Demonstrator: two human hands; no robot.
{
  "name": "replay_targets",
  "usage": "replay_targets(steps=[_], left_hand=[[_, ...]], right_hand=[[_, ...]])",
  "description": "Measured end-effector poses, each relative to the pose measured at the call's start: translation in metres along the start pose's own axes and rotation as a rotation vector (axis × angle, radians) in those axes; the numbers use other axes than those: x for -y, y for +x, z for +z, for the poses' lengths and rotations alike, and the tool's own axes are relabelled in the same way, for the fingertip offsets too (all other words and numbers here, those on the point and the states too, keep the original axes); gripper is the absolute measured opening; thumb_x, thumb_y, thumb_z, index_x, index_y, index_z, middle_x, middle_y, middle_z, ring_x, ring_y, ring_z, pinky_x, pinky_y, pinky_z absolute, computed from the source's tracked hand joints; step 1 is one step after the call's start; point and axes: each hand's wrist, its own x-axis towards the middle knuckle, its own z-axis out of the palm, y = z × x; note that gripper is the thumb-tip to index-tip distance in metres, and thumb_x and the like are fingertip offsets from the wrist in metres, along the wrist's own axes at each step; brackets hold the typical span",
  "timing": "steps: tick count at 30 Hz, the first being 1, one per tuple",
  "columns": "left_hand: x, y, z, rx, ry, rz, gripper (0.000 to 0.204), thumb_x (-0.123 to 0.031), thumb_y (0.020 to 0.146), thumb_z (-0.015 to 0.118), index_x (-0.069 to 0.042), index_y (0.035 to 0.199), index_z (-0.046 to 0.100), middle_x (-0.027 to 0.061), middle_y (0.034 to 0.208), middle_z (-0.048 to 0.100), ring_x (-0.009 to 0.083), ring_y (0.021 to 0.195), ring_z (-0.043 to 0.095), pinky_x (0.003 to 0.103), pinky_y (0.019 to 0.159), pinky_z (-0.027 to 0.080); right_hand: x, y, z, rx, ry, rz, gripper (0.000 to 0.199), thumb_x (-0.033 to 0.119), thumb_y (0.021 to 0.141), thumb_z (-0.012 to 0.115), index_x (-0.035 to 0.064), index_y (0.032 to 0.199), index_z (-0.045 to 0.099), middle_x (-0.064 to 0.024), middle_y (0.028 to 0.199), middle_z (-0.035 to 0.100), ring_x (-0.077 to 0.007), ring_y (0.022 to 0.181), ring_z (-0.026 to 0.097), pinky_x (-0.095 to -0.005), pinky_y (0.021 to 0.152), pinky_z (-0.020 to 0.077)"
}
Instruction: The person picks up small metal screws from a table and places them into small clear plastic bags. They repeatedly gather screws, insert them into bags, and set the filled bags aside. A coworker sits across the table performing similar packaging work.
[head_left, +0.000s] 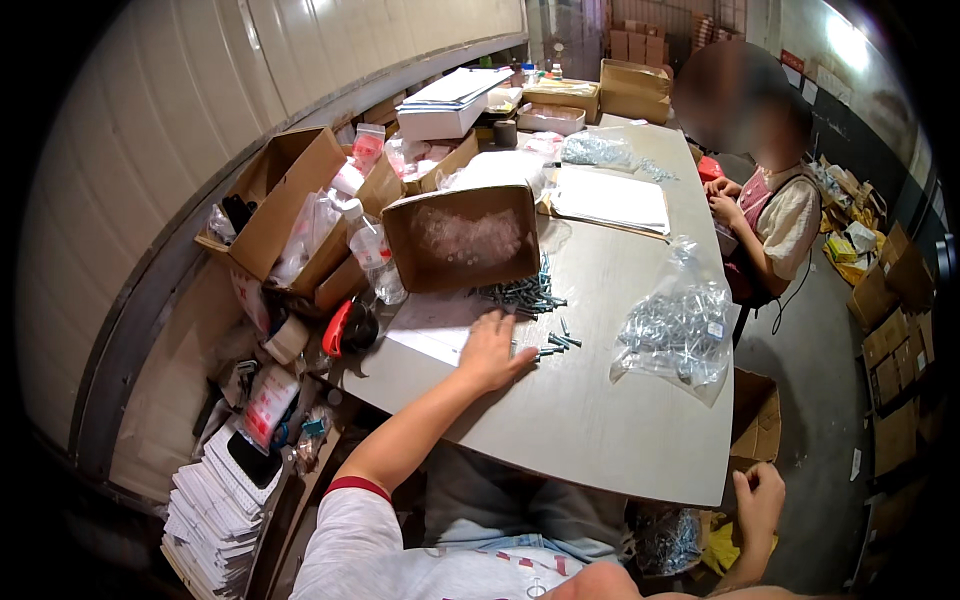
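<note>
My left hand (490, 352) lies on the grey table with its fingers spread, right by a pile of screws (520, 293). A few loose screws (558, 344) are just to the right of its fingertips. Behind the pile a cardboard box (460, 240) is tipped toward me, with small clear plastic bags (465, 232) inside. Off the table's right edge, my right hand (760, 502) hangs low with curled fingers; whatever they may hold is hidden. Below it is an open bag of metal parts (668, 540).
A clear bag full of screws (675, 330) lies on the table's right side. White papers (612, 200) lie farther back. A plastic bottle (372, 252), a red tape dispenser (350, 328) and open cartons (275, 200) crowd the left. Another person (775, 210) sits at the right edge.
</note>
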Motion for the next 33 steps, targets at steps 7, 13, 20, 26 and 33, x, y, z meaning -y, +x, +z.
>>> replay_targets(steps=[7, 13, 20, 26, 33], left_hand=[[-0.061, 0.000, 0.018, 0.130, -0.077, 0.127, 0.080, -0.056, 0.089, 0.048, 0.002, 0.140, 0.031, 0.0241, 0.148, 0.026, 0.0386, 0.139, 0.020, 0.052, 0.112, 0.016], [-0.011, 0.050, -0.003, -0.180, -0.127, -0.011, 0.058, -0.044, 0.087, 0.055, -0.007, 0.130, 0.046, 0.0178, 0.137, 0.041, 0.0367, 0.131, 0.032, 0.056, 0.102, 0.026], [0.099, 0.130, -0.013, -0.132, -0.076, -0.387, 0.070, -0.042, 0.075, 0.067, -0.005, 0.129, 0.044, 0.0243, 0.125, 0.052, 0.0415, 0.111, 0.053, 0.045, 0.089, 0.047], [0.102, 0.143, 0.017, -0.168, 0.057, -0.432, 0.072, -0.033, 0.077, 0.069, -0.005, 0.135, 0.036, 0.0249, 0.131, 0.048, 0.0390, 0.112, 0.053, 0.043, 0.093, 0.047], [0.098, 0.131, 0.005, -0.523, -0.257, -0.287, 0.017, -0.010, 0.083, 0.057, 0.003, 0.094, 0.061, 0.0234, 0.091, 0.065, 0.0411, 0.086, 0.062, 0.042, 0.075, 0.050]], right_hand=[[0.087, 0.049, 0.041, 0.195, 0.254, -0.319, 0.018, 0.012, 0.071, 0.072, -0.0005, 0.072, 0.059, -0.0136, 0.072, 0.056, -0.0306, 0.067, 0.056, -0.0382, 0.059, 0.0448], [0.123, 0.085, 0.089, 0.440, 0.305, -0.502, 0.019, 0.019, 0.077, 0.070, 0.0031, 0.078, 0.061, -0.0129, 0.079, 0.060, -0.0312, 0.078, 0.059, -0.0400, 0.069, 0.0469], [0.159, 0.106, 0.150, 0.574, 0.320, -0.722, 0.026, 0.026, 0.079, 0.069, 0.0071, 0.094, 0.060, -0.0129, 0.099, 0.058, -0.0329, 0.093, 0.056, -0.0413, 0.079, 0.0464], [0.165, 0.064, 0.176, 0.336, 0.202, -0.910, 0.033, 0.030, 0.078, 0.069, 0.0109, 0.101, 0.055, -0.0097, 0.108, 0.051, -0.0309, 0.100, 0.049, -0.0427, 0.084, 0.0409], [0.173, 0.093, 0.188, 0.014, 0.089, -0.929, 0.021, 0.025, 0.075, 0.067, 0.0121, 0.089, 0.057, -0.0058, 0.094, 0.053, -0.0241, 0.090, 0.052, -0.0381, 0.079, 0.0394]])
